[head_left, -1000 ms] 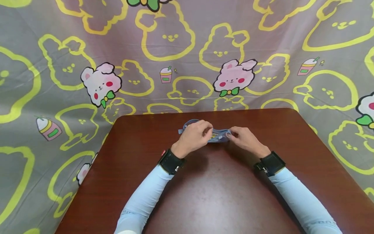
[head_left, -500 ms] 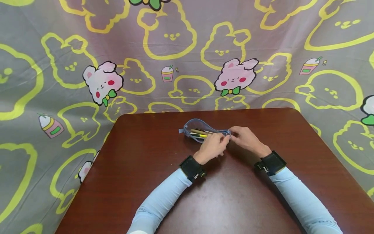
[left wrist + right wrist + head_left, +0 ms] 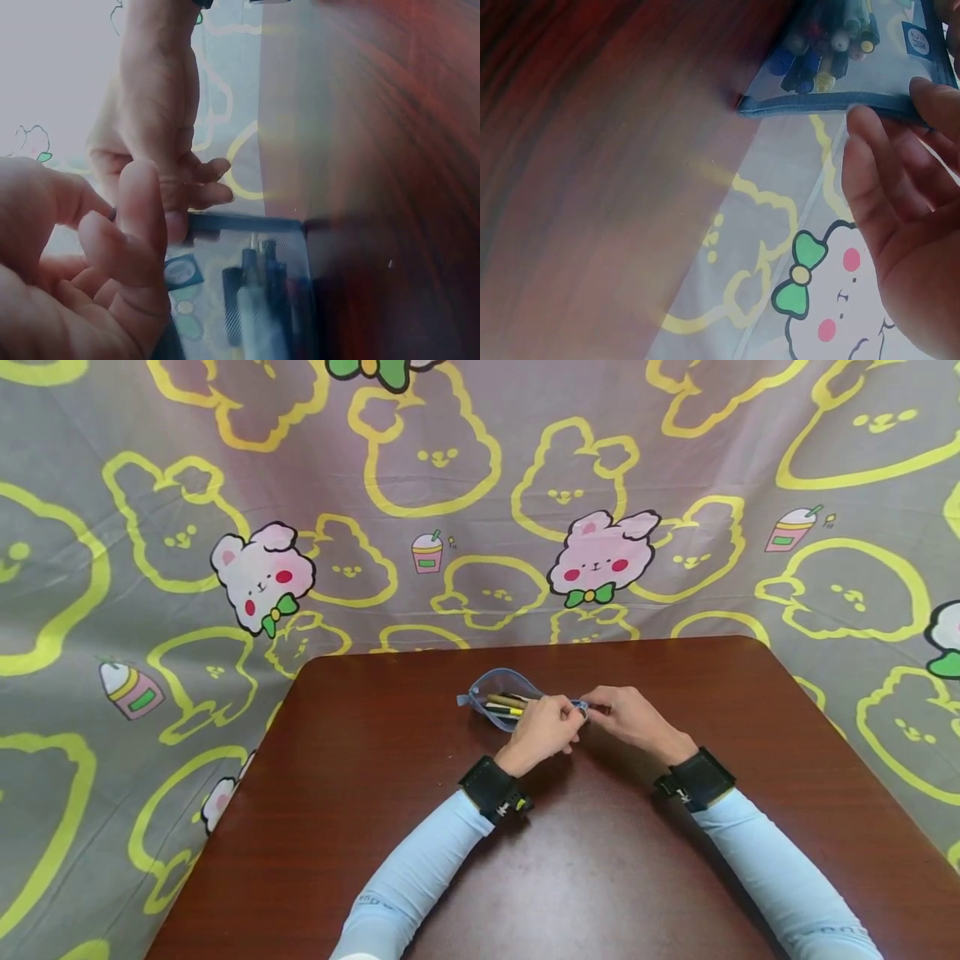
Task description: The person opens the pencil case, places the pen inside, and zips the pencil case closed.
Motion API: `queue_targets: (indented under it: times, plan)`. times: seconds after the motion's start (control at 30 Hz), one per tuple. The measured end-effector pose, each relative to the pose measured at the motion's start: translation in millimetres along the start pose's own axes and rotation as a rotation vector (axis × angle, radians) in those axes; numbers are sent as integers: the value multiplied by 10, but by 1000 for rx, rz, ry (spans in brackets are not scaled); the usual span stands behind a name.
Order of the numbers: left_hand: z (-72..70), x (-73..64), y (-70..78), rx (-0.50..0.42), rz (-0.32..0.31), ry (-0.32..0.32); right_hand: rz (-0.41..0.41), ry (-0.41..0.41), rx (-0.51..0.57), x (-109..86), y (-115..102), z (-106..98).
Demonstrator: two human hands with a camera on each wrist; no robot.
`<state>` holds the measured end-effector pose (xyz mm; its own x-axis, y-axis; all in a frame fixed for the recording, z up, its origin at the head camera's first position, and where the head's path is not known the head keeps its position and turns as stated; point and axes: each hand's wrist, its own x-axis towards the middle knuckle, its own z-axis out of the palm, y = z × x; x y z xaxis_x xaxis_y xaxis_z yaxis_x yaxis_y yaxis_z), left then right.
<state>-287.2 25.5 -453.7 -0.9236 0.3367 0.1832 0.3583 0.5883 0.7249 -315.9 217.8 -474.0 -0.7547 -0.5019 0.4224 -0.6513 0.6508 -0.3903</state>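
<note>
A see-through mesh pencil case (image 3: 504, 681) with blue edging sits on the table, its mouth gaping at the left. Several pens (image 3: 507, 703) lie inside, one with a yellow barrel. At the case's right end my left hand (image 3: 542, 727) pinches the zipper pull, which its fingers mostly hide. Opposite it, my right hand (image 3: 633, 718) grips the case's right corner between thumb and fingers. In the right wrist view, that hand (image 3: 919, 195) holds the blue edge (image 3: 825, 101) of the case, and pen ends show through the mesh.
The brown table (image 3: 337, 793) has rounded far corners. Behind it hangs a grey curtain (image 3: 465, 468) with yellow outlines and rabbit faces, close to the far edge and also along the sides. Black bands (image 3: 491, 789) sit on both wrists.
My left hand has moved right, from over the middle of the pencil case to its right end, uncovering the gaping mouth and the pens. My right hand has stayed at the corner.
</note>
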Motion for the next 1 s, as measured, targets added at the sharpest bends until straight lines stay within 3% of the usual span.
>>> queue_targets:
  times: [0.23, 0.43, 0.63, 0.77, 1.0]
  plan:
    - [-106, 59, -33, 5, -90, -106, -115, 3, -28, -33, 40, 3]
    - [-200, 67, -55, 58, -106, -170, -161, 13, -7, -49, 47, 12]
    - [-275, 56, -61, 31, -107, -187, -176, 5, -36, -46, -29, 12]
    - [-249, 50, -74, 73, -75, -196, -168, -17, -81, -56, -70, 34]
    - [-162, -9, -80, 101, 11, -112, -155, -27, -70, -66, -84, 47]
